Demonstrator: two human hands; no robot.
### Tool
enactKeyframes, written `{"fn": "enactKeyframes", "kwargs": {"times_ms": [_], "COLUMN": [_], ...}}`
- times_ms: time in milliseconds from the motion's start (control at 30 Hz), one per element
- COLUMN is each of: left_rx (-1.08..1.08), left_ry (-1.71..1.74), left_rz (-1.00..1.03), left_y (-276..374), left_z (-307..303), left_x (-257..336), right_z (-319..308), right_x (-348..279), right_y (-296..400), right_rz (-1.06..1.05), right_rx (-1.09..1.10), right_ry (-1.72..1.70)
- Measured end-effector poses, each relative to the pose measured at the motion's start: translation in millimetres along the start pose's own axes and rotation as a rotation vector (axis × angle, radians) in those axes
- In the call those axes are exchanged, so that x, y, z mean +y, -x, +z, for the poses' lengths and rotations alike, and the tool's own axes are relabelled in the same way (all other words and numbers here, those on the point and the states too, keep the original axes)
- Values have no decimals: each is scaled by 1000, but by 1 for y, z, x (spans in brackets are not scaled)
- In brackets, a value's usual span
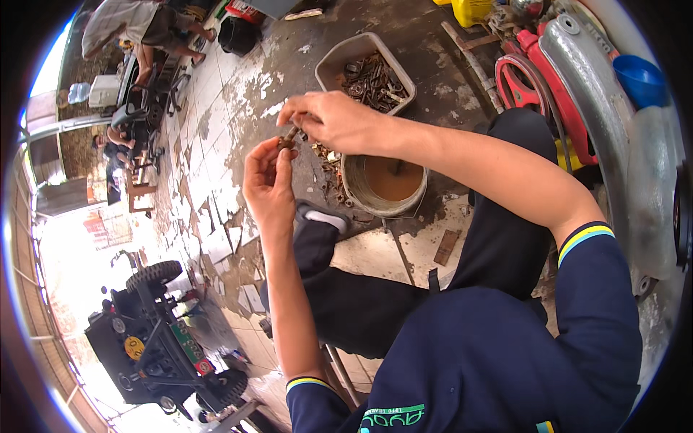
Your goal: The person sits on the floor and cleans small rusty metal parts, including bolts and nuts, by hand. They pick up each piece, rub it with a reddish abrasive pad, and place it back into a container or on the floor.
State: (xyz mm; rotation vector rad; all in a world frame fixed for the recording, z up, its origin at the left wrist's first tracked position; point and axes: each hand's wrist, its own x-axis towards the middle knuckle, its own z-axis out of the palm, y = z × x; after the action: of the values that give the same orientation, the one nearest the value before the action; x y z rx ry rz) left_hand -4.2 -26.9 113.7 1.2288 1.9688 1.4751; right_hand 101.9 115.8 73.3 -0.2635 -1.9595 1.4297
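My left hand (270,173) pinches a small rusty bolt (288,139), seemingly with a nut on it, between thumb and fingers. Bent over from the right, my right hand (330,122) has its fingers around the bolt's upper end; its fingertips are slightly blurred. Beyond that wrist stands a grey plastic bin (409,89) holding a heap of rusty bolts and metal parts (373,81). Just below my right forearm is a round bucket (352,189) of brownish liquid (392,181), with something dark in it. Loose nuts and small hardware (331,168) lie on the floor along the bucket's left side.
Red and silver metal parts (584,70) and a blue funnel (639,81) crowd the right side. A flat rusty piece (446,247) lies on tiles near my legs. Broken tiles (216,243) cover the left floor. A dark vehicle (157,346) and other people (146,27) are farther left.
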Motion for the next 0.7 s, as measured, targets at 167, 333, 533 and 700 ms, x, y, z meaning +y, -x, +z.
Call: {"fn": "enactKeyframes", "kwargs": {"times_ms": [167, 333, 533, 700], "left_rx": [-24, -7, -60, -64], "left_ry": [139, 318, 330, 434], "left_rz": [-69, -55, -126, -146], "left_y": [-3, -1, 12, 11], "left_z": [-15, -4, -2, 0], "left_x": [0, -32, -22, -22], "right_z": [-4, -7, -1, -3], "right_x": [-17, -3, -4, -9], "right_y": [4, 9, 15, 14], "right_rz": [204, 54, 115, 137], "right_rx": [-181, -203, -252, -229], "right_ry": [-292, -108, 45, -7]}}
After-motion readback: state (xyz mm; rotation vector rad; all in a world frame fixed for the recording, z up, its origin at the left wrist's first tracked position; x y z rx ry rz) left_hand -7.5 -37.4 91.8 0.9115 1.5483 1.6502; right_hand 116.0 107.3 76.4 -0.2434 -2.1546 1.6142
